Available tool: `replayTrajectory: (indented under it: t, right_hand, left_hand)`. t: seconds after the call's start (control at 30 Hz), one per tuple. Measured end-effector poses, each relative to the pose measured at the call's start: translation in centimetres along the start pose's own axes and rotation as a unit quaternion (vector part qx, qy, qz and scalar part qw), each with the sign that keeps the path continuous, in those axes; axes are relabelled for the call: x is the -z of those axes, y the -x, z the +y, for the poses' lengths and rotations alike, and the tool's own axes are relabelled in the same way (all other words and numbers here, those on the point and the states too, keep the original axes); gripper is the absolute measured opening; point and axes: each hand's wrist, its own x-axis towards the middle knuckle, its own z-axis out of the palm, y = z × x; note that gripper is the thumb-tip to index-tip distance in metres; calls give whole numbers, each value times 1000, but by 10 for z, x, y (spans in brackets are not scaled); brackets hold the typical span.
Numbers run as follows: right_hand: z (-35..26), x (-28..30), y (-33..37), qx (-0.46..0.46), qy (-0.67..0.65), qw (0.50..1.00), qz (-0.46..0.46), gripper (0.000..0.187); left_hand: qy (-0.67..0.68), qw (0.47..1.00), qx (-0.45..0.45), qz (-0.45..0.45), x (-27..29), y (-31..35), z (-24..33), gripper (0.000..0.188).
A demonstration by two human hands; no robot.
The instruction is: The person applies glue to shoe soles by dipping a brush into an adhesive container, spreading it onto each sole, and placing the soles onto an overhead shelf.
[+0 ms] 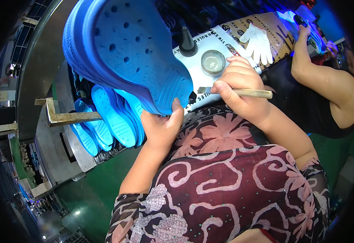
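Observation:
My left hand [161, 127] grips a big blue foam clog [140, 52] by its narrow end, thumb on top; the clog is tilted up, with several round holes in its wide part. A small black patch [192, 97] shows at that narrow end. In my right hand [242, 89] is a flat brush [254, 93] with a wooden handle, its bristles pointing left, close to the black patch; whether they touch it I cannot tell. Beyond my right hand stands a round glass jar [213, 62] holding a cloudy pale substance, beside a black cone-shaped bottle [188, 42].
More blue clogs [114, 117] stand in a row at the left, by a metal bar [73, 117]. A white glove [259, 42] lies on brown printed cardboard [280, 34]. At the right, a co-worker's arm [320, 77] reaches toward blue-lit items.

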Motion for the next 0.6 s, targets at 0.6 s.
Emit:
replayTrajectory:
  t: [0.6]
  right_hand:
    - [-8,-11,7,11,-43,999,-15,21]
  left_hand:
    - [12,995,-85,42,-14,0,-9,17]
